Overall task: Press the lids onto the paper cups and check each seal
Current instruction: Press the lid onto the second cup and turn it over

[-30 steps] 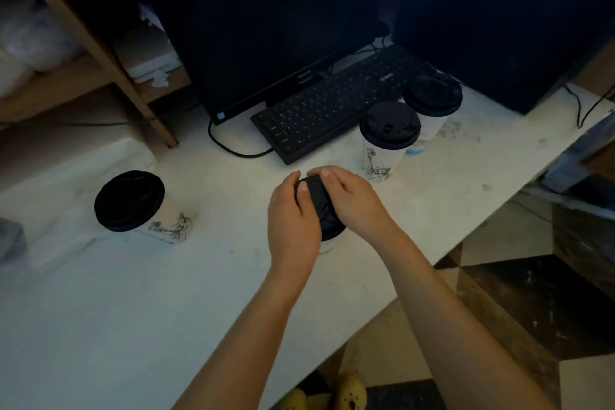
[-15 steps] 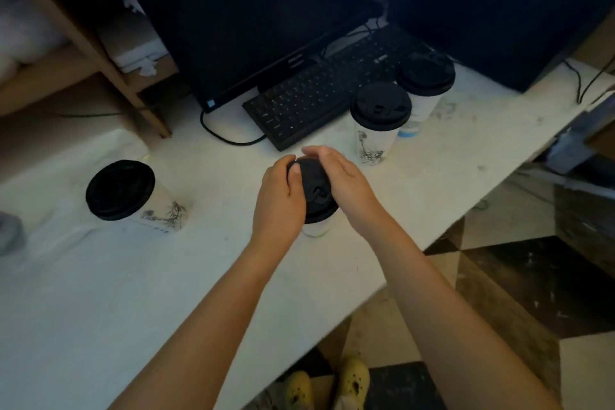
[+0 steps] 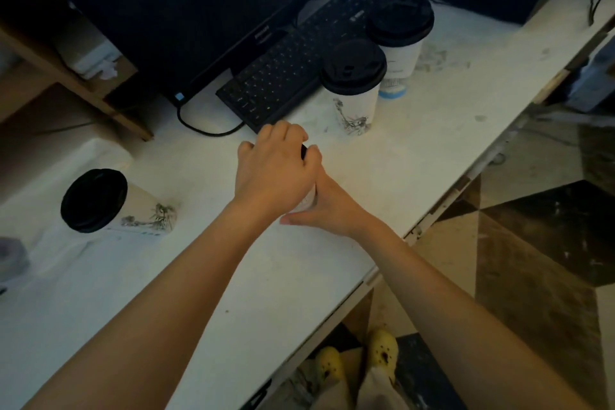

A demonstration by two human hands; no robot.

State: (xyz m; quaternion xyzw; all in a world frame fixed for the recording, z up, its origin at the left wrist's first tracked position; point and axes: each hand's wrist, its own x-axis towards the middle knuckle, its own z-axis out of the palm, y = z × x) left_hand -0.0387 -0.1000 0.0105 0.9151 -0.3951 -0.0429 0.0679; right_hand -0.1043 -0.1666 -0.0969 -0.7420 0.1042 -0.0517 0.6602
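Observation:
A white paper cup (image 3: 310,199) with a black lid (image 3: 303,152) stands on the white table (image 3: 233,276), almost wholly hidden by my hands. My left hand (image 3: 276,173) lies on top of the lid, fingers curled over its far rim. Below it, my right hand (image 3: 331,208) grips the cup's body from the right, the thumb across the near side. Three other lidded cups stand around: one at the left (image 3: 95,200), one behind my hands (image 3: 354,86), and one further back on the right (image 3: 399,40).
A black keyboard (image 3: 283,76) and a dark monitor (image 3: 199,10) with its cable sit just behind my hands. Wooden shelving (image 3: 66,83) stands at the left. The table's front edge (image 3: 442,206) runs diagonally on the right, with tiled floor below.
My left hand has moved from the lid's side onto its top. My right hand has dropped from the lid to the cup's body. The view has shifted closer.

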